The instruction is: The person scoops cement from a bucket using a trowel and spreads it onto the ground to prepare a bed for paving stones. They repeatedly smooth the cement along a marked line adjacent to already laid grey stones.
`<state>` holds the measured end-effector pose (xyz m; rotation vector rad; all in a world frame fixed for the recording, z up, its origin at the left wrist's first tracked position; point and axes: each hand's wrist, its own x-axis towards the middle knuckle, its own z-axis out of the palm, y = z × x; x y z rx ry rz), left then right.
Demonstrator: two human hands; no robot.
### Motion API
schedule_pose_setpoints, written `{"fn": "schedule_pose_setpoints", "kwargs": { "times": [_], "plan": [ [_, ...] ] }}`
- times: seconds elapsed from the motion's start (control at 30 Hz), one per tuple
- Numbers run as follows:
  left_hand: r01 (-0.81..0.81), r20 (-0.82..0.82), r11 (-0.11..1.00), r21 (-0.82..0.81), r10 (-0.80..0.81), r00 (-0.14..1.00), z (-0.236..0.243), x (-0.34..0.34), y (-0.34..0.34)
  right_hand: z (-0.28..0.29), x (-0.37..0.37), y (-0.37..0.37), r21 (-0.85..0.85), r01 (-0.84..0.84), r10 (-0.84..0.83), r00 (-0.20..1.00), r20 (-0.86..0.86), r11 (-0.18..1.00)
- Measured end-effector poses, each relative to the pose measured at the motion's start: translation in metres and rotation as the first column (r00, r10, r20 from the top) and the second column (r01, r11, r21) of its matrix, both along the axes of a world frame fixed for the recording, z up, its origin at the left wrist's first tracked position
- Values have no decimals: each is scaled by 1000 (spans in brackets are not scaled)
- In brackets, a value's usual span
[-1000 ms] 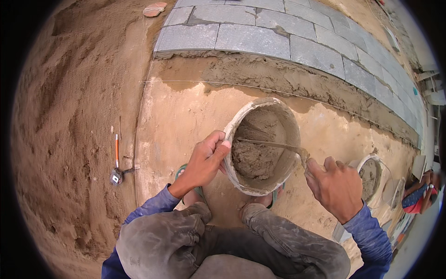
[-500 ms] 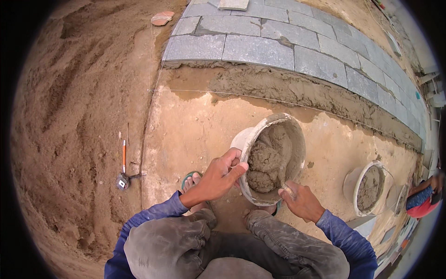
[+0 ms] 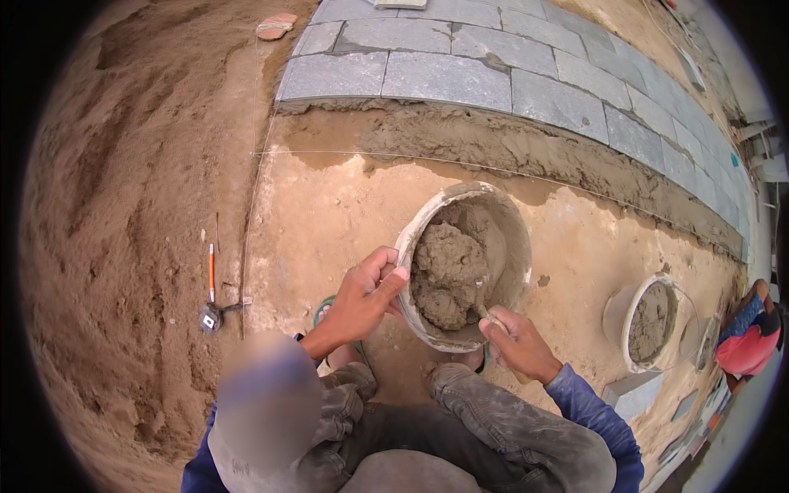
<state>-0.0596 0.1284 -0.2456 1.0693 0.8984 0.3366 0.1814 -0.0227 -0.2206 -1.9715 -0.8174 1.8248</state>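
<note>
A mortar-smeared bucket stands between my feet, tilted a little, with a lumpy heap of wet grey mortar inside. My left hand grips its left rim, thumb on top and fingers wrapped over the edge. Inside the near right part of the bucket, my right hand is closed round the pale wooden handle of a trowel. The trowel's shank runs down into the mortar, which hides its blade.
Grey paving slabs lie beyond a bed of spread mortar. A taut string crosses in front. Right: a second mortar bucket and a crouching person. Left: loose soil and a tape measure.
My right hand has shifted with the trowel, and the shank now shows beside the raised mortar heap. The bucket's mouth faces up more. The person at far right has come further into view.
</note>
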Motion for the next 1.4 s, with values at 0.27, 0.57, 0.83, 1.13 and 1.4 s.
{"fn": "schedule_pose_setpoints", "kwargs": {
  "times": [0.27,0.57,0.83,1.13,1.4],
  "plan": [
    [-112,-15,992,-55,111,994,-13,-14,5,2,21,4,155,-171,134,965,225,973],
    [-330,-148,939,-98,314,938,-38,-67,-4,12,31,8,157,-171,141,972,190,973],
    [-553,-223,797,-243,509,832,-42,-122,-55,27,21,29,52,-141,140,990,26,989],
    [-56,-438,572,818,684,583,-165,-132,-111,75,11,115,117,-291,284,956,74,950],
    [54,-672,756,652,543,504,-153,-119,-99,56,-10,255,279,-569,424,792,439,773]
  ]
}}
